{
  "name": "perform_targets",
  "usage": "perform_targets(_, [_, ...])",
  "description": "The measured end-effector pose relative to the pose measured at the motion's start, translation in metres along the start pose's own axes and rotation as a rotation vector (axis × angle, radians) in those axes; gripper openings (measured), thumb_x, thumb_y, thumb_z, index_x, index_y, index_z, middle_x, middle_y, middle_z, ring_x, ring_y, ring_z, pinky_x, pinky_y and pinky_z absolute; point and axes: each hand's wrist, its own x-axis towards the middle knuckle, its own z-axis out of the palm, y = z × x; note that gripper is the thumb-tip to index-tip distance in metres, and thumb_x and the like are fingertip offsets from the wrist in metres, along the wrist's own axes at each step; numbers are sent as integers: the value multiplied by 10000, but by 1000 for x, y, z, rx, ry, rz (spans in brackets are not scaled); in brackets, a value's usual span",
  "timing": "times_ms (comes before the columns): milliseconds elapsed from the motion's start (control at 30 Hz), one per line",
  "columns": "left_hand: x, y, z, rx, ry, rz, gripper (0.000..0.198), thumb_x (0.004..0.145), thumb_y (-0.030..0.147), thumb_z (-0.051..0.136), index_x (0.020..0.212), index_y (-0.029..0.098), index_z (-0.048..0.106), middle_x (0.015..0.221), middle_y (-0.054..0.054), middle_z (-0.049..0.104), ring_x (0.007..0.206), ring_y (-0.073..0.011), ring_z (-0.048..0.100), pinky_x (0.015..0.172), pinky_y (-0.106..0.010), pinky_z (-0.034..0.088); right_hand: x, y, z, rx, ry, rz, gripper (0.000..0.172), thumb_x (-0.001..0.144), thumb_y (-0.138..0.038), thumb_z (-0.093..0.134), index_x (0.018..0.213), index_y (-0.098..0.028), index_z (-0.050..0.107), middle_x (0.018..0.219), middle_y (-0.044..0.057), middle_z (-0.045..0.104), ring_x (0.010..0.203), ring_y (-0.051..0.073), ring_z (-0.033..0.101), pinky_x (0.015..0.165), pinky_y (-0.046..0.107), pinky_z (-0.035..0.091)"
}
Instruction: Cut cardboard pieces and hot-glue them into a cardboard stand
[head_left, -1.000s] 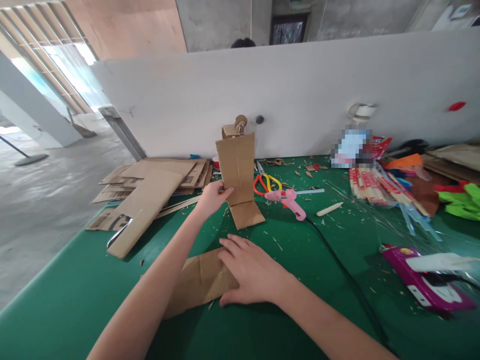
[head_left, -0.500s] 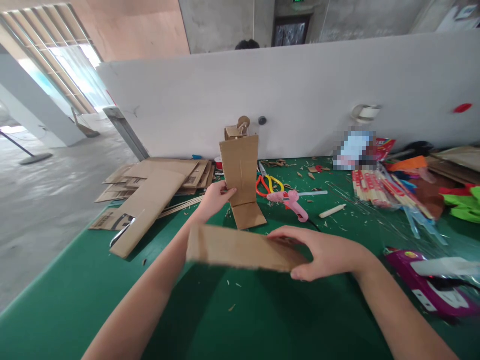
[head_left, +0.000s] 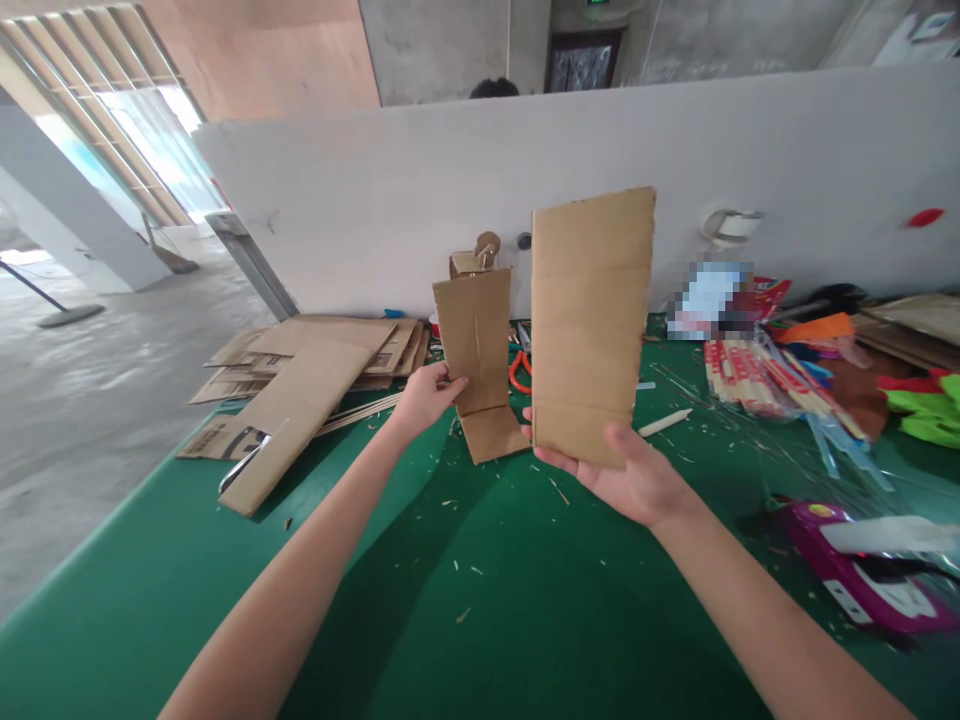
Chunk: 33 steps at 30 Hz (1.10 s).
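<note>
My left hand [head_left: 431,398] pinches the left edge of a folded cardboard strip [head_left: 475,340]. That strip stands upright, its lower flap bent forward onto the green table. In my right hand [head_left: 626,472] is a larger cardboard piece [head_left: 589,320], gripped at its bottom with the thumb in front and fingers behind. It is held upright just right of the strip, with a crease across its lower part. Behind the strip shows the top of a small cardboard construction [head_left: 480,258] with a round disc. The right-hand piece hides most of the tools behind it; orange scissor-like handles [head_left: 519,372] peek out at its left.
Stacked cardboard sheets [head_left: 315,370] lie at left with thin wooden sticks [head_left: 360,412]. At right are packaged sticks [head_left: 750,380], a whitish stick [head_left: 666,422] and a purple box-like item [head_left: 862,580]. A white partition [head_left: 360,210] rises behind the green table [head_left: 465,650].
My right hand has turned its cardboard piece from lying flat to upright and raised it beside the strip, covering the pink glue gun. The strip in my left hand has shifted slightly left.
</note>
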Motion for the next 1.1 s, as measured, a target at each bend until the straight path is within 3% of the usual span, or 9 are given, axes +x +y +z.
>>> perform_targets(167, [-3,1,-8,2,-9,20,353,757,386,582,995,130,636,970,-96,712,807,-237,678,629,-324,560,14,22,14,-16,263,9,514,921,-496,414,1358,-225,408,1384,114,482,1162,261,555,838,414,562])
perform_targets(300, [-5,-1,-17,-5,14,-7,415,733,436,604,1011,130,640,989,-97,706,826,-241,675,617,-315,557,31,34,25,-355,399,-116,464,945,-460,376,1294,-181,500,1310,105,560,1267,231,467,1017,373,434])
perform_targets(367, [-6,-3,-21,-20,9,-24,445,709,465,624,1003,131,640,976,-94,707,832,-247,676,619,-318,559,40,41,29,-422,444,-153,467,956,-445,343,1302,-170,494,1296,106,572,1276,218,458,1064,359,369])
perform_targets(433, [-7,-4,-22,-39,-8,-35,472,683,491,644,992,134,643,970,-89,708,839,-254,676,631,-329,563,49,51,33,-409,502,-143,485,950,-469,338,1276,-155,513,1258,125,595,1226,237,508,1037,372,391])
perform_targets(700, [-15,2,-19,-41,-20,-61,502,672,499,654,1012,130,641,1022,-104,695,801,-254,676,610,-334,555,61,84,39,-481,458,-137,454,921,-417,414,1313,-202,492,1230,121,612,1164,276,555,975,427,433])
perform_targets(867, [-13,3,-20,-39,-51,-27,462,675,440,648,1008,120,641,1008,-113,697,786,-252,675,598,-330,547,61,84,32,-570,512,-184,297,863,-274,478,1088,-150,625,962,124,692,919,264,657,814,376,507])
perform_targets(1000, [-12,4,-21,-44,-56,28,404,661,372,642,978,122,644,1002,-105,697,859,-267,666,636,-343,554,63,84,26,-604,567,-183,211,824,-221,519,968,-156,659,865,108,702,836,261,669,751,362,514])
perform_targets(1100, [-12,4,-21,-10,-57,-9,389,660,371,628,957,119,638,928,-95,701,778,-251,672,595,-336,547,65,84,25,-614,572,-158,178,805,-184,537,926,-168,667,821,94,708,799,254,676,720,341,513])
